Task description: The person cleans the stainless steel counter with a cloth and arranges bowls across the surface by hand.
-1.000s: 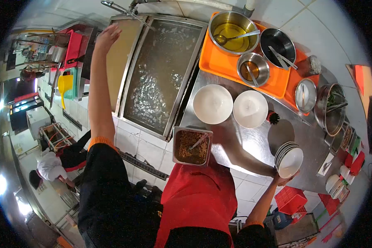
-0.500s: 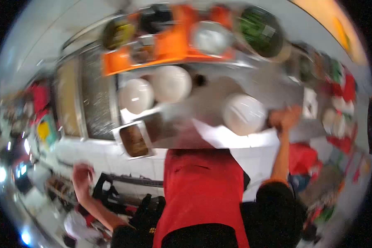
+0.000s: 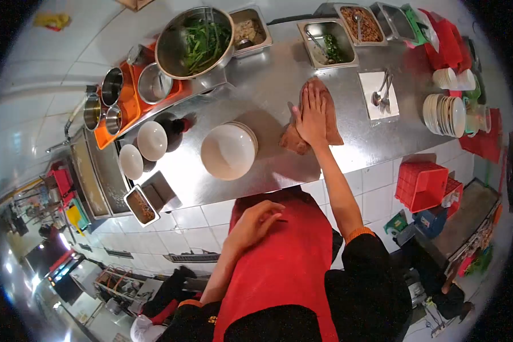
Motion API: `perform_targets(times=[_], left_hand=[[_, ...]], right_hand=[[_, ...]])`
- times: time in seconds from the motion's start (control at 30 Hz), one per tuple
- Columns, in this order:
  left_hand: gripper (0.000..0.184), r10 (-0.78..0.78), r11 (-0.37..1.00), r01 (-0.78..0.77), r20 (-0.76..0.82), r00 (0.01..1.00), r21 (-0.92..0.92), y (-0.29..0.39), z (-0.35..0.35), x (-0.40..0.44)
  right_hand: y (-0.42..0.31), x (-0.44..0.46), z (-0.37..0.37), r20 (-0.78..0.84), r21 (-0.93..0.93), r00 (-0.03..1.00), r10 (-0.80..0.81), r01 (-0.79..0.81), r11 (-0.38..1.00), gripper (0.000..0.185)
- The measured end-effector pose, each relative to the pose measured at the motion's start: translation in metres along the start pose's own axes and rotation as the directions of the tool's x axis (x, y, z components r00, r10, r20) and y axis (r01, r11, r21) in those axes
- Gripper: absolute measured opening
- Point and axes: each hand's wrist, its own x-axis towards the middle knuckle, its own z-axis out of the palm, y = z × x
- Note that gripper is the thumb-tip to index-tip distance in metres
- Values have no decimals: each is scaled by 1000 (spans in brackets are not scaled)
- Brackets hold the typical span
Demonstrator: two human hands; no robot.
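My right hand (image 3: pixel 312 119) lies flat on a crumpled brown cloth (image 3: pixel 332 126), pressing it to the steel counter with the fingers stretched out. Left of the cloth stands a stack of white bowls (image 3: pixel 227 154), apart from it. My left hand (image 3: pixel 257 222) hovers before my red apron (image 3: pixel 279 256), near the counter's front edge. Its fingers are loosely bent, and nothing shows in them. Beyond the cloth sits a steel pan of chopped greens (image 3: pixel 328 48). To the right, a spoon and fork (image 3: pixel 383 96) rest on a white board or tray.
Two white bowls (image 3: pixel 153 141) stand at the left, by a small steel pan of brown food (image 3: pixel 141 206). A large bowl of green vegetables (image 3: pixel 195 44) is at the back. Stacked white dishes (image 3: pixel 443 115) and red crates (image 3: pixel 420 185) are at right. Other people appear at the lower edges.
The view has turned and sharpened. My left hand has come in from the far left to my apron. My right hand, earlier right of the white bowls, now reaches farther back on the cloth.
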Motion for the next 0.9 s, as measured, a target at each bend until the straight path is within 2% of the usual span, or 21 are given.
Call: perform_targets(times=[0.07, 0.1, 0.23, 0.3, 0.33, 0.4, 0.43, 0.47, 0.53, 0.57, 0.63, 0.73, 0.77, 0.8, 0.83, 0.87, 0.9], left_hand=[[16, 53, 997, -55, -35, 998, -61, 0, 13, 8], [17, 53, 996, -57, -45, 998, -74, 0, 18, 9], [16, 26, 999, -29, -121, 992, -22, -15, 32, -2], [16, -78, 997, 77, -97, 992, -13, -25, 35, -13], [16, -80, 997, 80, -109, 991, -9, -29, 35, -18], [16, -125, 992, 126, -136, 983, 3, -39, 36, -23], [17, -102, 995, 97, -228, 968, -33, -35, 37, -19], [17, -103, 995, 98, -224, 969, -36, -31, 39, -16], [15, -230, 936, 102, -370, 900, -336, -22, 37, 2], [13, -120, 969, 14, -421, 899, -246, -17, 31, 19], [13, 60, 990, -108, -422, 905, -90, 1, 18, 65], [18, 346, 933, -354, -446, 825, 69, 29, 5, 184], [25, 388, 882, -469, -496, 777, -46, 39, 7, 232], [36, 412, 889, -454, -533, 739, 58, 57, 6, 270], [44, 321, 924, -382, -574, 754, 15, 66, 11, 312], [53, 229, 950, -311, -606, 762, -31, 70, 12, 353], [57, 293, 950, -289, -674, 678, 122, 64, 8, 391]], right_hand=[[2, 28, 4, -47, 32, 998, -41, 43, 999, 71], [-1, 41, 8, -72, 77, 996, -46, 51, 996, 65], [4, 55, 20, -167, 221, 980, -106, 142, 965, 53], [7, 52, 22, -199, 542, 980, -21, 128, 831, 58], [0, 58, 24, -202, 549, 979, -28, 137, 824, 58], [-10, 73, 28, -283, 739, 928, 241, 51, 672, 56], [-11, 78, 27, -272, 710, 945, 183, 68, 701, 54], [-14, 76, 27, -269, 708, 945, 185, 64, 703, 54], [-20, 68, 23, -184, 295, 981, -56, 109, 949, 53], [-21, 62, 18, -188, 286, 981, -54, 107, 952, 53], [-17, 33, 5, -99, 324, 986, -135, 160, 932, 54], [2, -13, -15, -57, 386, 977, -203, 210, 898, 51], [7, -28, -17, -60, 376, 977, -207, 214, 902, 51], [15, -41, -16, -51, 445, 990, -131, 140, 885, 47], [24, -50, -16, -34, 511, 998, -56, 66, 857, 44], [37, -55, -18, -40, 501, 997, -59, 72, 862, 44], [51, -60, -21, -144, 637, 987, 65, 42, 770, 39]])
